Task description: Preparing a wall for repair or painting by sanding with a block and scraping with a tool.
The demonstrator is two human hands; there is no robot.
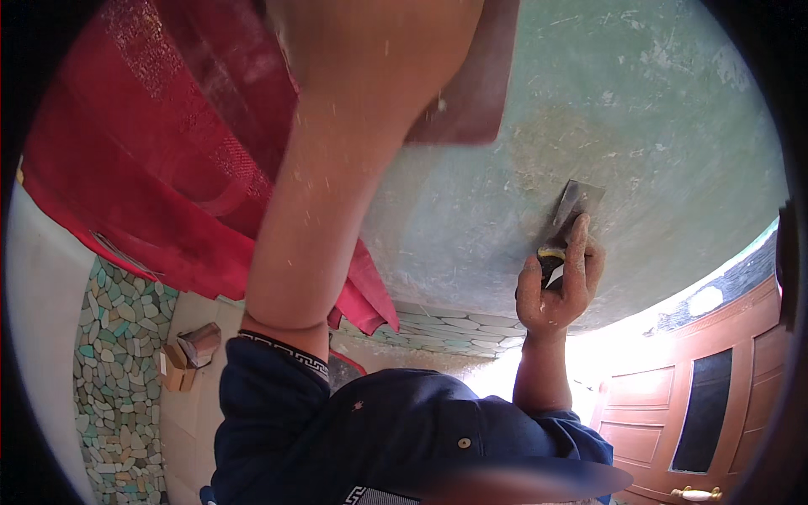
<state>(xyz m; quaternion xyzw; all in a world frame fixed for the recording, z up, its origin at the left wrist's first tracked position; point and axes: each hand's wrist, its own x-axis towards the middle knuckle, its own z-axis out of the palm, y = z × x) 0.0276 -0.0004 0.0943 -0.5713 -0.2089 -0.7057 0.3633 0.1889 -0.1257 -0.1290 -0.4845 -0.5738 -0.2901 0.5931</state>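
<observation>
My right hand is closed around the dark handle of a putty knife, with a finger stretched toward its metal blade. The blade lies against a worn green wall, beside a brownish, scuffed patch. Dust coats the fingers of this hand. My left hand is raised close in front of the view and cut off by the top edge. Its fingers are hidden. Behind it shows a flat, dark red-brown panel with a rounded corner; whether the hand grips it I cannot tell.
Red cloth hangs at the left. Below are a strip of green pebble tiling and a small brown box on a pale floor. A wooden door with a dark pane and a light handle stands at the lower right.
</observation>
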